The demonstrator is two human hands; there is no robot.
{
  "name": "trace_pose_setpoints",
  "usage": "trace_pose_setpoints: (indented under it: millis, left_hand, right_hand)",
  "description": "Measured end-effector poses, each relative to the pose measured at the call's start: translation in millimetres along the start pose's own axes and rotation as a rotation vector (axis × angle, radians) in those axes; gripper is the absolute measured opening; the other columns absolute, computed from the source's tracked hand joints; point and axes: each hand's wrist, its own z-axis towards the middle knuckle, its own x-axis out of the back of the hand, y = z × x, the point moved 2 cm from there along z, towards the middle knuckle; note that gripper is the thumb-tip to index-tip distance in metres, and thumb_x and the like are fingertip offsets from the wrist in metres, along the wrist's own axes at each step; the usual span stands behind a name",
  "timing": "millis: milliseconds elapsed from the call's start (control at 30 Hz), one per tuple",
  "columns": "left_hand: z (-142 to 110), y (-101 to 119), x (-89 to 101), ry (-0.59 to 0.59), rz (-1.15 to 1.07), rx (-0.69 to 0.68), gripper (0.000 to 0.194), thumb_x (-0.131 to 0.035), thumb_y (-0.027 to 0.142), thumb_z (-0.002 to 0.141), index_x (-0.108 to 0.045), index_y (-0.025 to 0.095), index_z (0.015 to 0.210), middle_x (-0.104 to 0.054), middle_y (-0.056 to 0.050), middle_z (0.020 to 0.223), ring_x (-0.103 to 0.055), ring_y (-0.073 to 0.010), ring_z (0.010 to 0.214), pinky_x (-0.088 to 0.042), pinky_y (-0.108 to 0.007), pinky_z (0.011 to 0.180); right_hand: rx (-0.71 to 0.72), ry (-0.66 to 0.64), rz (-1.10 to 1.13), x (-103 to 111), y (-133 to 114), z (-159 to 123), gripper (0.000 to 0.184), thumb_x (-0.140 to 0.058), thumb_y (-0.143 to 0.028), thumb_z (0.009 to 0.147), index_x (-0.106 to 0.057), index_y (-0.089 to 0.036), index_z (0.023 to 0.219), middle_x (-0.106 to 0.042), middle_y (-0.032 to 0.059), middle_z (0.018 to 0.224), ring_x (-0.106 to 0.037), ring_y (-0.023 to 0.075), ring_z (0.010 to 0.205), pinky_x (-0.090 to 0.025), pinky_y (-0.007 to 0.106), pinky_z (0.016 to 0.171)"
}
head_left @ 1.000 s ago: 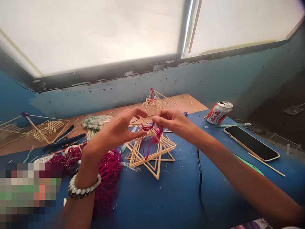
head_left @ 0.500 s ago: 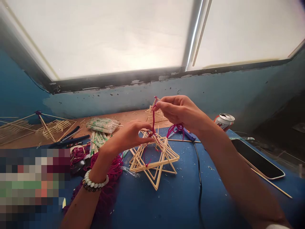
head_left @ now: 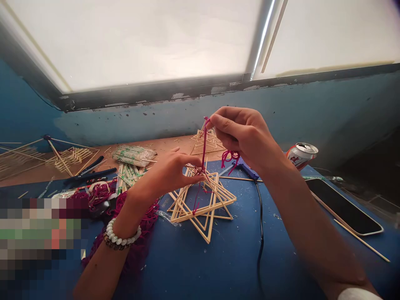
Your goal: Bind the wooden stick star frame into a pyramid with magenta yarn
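A star-shaped frame of thin wooden sticks (head_left: 203,206) rests on the blue table (head_left: 225,258). My left hand (head_left: 170,173), with a bead bracelet on its wrist, pinches the frame's top joint where magenta yarn is wound. My right hand (head_left: 242,135) is raised above it, fingers closed on a strand of the magenta yarn (head_left: 203,143) that runs taut down to the joint. More yarn loops hang from under this hand.
A heap of magenta yarn (head_left: 143,216) lies left of the frame. Packs of sticks (head_left: 133,156), pliers (head_left: 89,175) and other stick frames (head_left: 210,141) sit behind. A black cable (head_left: 261,233), a drink can (head_left: 301,154), a phone (head_left: 343,206) and a loose stick (head_left: 362,241) lie right.
My right hand has risen from beside the left hand at the joint, drawing the yarn strand upward and taut. The left hand has stayed pinched on the frame's top.
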Motion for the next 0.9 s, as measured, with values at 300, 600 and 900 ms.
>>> trace_pose_setpoints:
  millis: [300, 600, 900]
  left_hand:
    - [1.4, 11.4, -5.8, 0.032, 0.043, -0.016, 0.026, -0.065, 0.049, 0.091, -0.072, 0.026, 0.097, -0.077, 0.001, 0.092, -0.070, -0.0183, 0.090, -0.032, -0.048, 0.116]
    - [1.8, 18.5, -10.8, 0.035, 0.083, 0.053, 0.024, -0.067, 0.048, 0.090, -0.076, 0.028, 0.100, -0.078, 0.000, 0.089, -0.070, -0.0204, 0.088, -0.030, -0.053, 0.117]
    - [3.4, 19.4, -10.9, 0.021, 0.126, 0.081, 0.029, -0.065, 0.050, 0.090, -0.077, 0.026, 0.101, -0.077, -0.002, 0.087, -0.068, -0.0209, 0.082, -0.039, -0.049, 0.107]
  right_hand:
    - [0.024, 0.021, -0.048, -5.2, 0.8, -0.9, 0.024, -0.052, -0.029, 0.095, -0.049, -0.019, 0.074, -0.039, -0.0032, 0.061, -0.035, 0.0039, 0.050, -0.023, 0.023, 0.046]
    - [-0.042, -0.077, 0.060, -7.5, 3.7, -3.4, 0.026, -0.041, -0.031, 0.102, -0.040, -0.020, 0.078, -0.048, -0.0045, 0.061, -0.047, 0.0032, 0.046, -0.025, 0.016, 0.043]
    - [0.029, -0.071, 0.141, -5.7, 1.3, -5.7, 0.029, -0.043, -0.027, 0.103, -0.040, -0.021, 0.075, -0.044, -0.0043, 0.058, -0.042, 0.0072, 0.043, -0.029, 0.023, 0.039]
